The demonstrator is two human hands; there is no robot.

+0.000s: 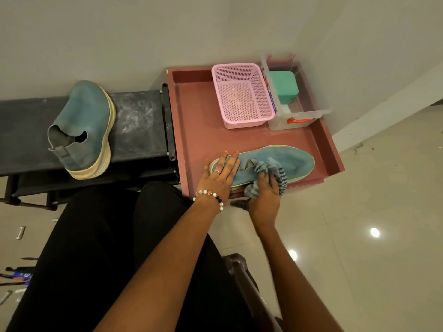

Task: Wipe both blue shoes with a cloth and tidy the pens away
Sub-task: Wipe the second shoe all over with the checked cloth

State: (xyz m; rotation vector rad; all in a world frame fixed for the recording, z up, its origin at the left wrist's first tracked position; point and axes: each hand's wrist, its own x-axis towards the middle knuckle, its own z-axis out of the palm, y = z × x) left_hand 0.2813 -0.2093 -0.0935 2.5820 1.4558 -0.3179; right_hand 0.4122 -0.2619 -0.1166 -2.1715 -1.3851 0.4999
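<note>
One blue shoe with a cream sole lies across the near edge of a reddish-brown tray, toe to the right. My left hand presses flat on its heel end, fingers spread. My right hand is closed around a bunched grey-blue striped cloth that rests on the shoe's middle. The second blue shoe stands on a black dusty bench to the left, heel toward me. Several pens lie on the floor at the bottom left, partly cut off.
A pink mesh basket sits at the tray's far side beside a clear plastic box holding a green container. Walls close off the far side. Glossy floor tiles lie to the right. My black-clad legs fill the lower middle.
</note>
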